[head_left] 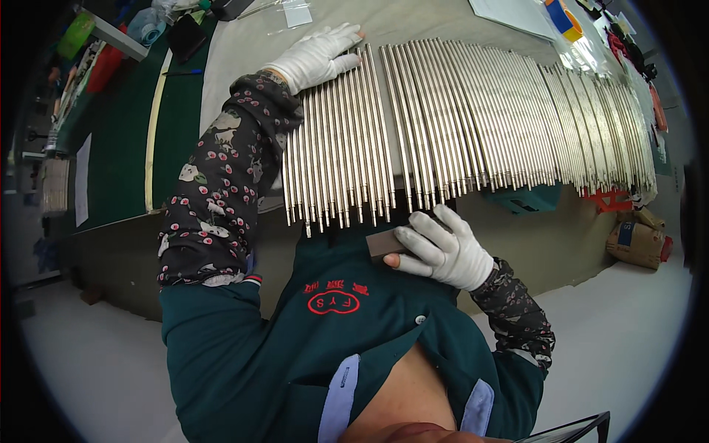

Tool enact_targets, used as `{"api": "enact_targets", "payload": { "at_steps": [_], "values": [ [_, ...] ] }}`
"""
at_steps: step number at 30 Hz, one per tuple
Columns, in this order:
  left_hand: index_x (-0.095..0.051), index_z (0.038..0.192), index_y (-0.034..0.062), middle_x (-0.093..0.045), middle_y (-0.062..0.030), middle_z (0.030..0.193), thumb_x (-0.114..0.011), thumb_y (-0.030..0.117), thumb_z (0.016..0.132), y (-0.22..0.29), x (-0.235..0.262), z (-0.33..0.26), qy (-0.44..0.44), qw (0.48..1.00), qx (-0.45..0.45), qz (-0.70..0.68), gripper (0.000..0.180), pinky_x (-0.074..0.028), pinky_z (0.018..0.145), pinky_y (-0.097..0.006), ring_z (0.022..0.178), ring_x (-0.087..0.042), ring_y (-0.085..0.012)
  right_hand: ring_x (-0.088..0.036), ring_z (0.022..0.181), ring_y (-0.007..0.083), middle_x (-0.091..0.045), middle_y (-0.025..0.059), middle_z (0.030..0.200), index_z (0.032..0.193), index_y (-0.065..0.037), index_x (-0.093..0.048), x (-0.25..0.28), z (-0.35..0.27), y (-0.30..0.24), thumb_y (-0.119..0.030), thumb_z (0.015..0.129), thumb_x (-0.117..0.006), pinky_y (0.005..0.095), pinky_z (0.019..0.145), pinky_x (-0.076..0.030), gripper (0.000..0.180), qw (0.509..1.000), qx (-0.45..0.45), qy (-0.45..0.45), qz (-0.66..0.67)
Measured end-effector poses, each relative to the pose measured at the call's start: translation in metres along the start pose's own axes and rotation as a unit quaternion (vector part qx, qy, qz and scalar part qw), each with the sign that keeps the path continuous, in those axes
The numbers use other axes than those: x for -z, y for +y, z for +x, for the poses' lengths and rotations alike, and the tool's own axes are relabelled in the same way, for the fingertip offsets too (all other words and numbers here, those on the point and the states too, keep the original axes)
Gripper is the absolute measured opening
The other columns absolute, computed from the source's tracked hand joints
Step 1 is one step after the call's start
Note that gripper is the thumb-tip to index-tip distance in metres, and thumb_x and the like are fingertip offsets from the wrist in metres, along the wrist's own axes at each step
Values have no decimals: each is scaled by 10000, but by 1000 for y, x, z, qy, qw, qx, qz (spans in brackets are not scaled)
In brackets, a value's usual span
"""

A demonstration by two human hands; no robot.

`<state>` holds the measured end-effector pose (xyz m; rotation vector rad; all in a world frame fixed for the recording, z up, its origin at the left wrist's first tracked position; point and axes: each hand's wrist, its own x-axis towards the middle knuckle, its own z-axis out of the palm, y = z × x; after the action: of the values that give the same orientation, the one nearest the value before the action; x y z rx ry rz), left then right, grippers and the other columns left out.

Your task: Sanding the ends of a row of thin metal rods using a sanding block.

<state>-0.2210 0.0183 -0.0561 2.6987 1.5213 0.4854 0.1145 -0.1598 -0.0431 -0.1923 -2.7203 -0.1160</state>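
Many slim silvery metal rods lie side by side across the table, their near ends jutting past its front edge. A gap splits a smaller left group from a wider right group. My left hand, in a white glove with bare fingertips, lies with fingers stretched out over the far ends of the left group. Below the near ends, my right hand, gloved likewise, grips a small grey-brown rectangular block between thumb and fingers. The block is apart from the rods.
Plastic film and a roll of tape are at the far right. A dark green mat with a pale strip lies to the left. Under the table's right end are a teal bin and a brown package.
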Motion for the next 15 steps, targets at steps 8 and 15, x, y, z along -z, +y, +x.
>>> {"api": "enact_targets", "payload": {
  "at_steps": [8,15],
  "values": [
    [-390,1422,115,-404,-140,1452,-504,294,961,21,16,-17,-23,999,-13,-48,507,-281,1118,-387,1351,-356,-320,-537,1046,246,-492,43,1160,1300,-288,-393,-17,10,5,-290,822,-685,421,838,-479,560,998,-38,44,-31],
    [-343,1426,131,-299,-153,1492,-529,330,916,56,12,-9,9,991,-105,83,578,-275,1086,-556,1362,-326,-333,-538,1050,273,-476,115,1166,1325,-256,-393,15,-7,12,-136,792,-673,415,813,-480,614,991,-112,75,-9]
  ]
}}
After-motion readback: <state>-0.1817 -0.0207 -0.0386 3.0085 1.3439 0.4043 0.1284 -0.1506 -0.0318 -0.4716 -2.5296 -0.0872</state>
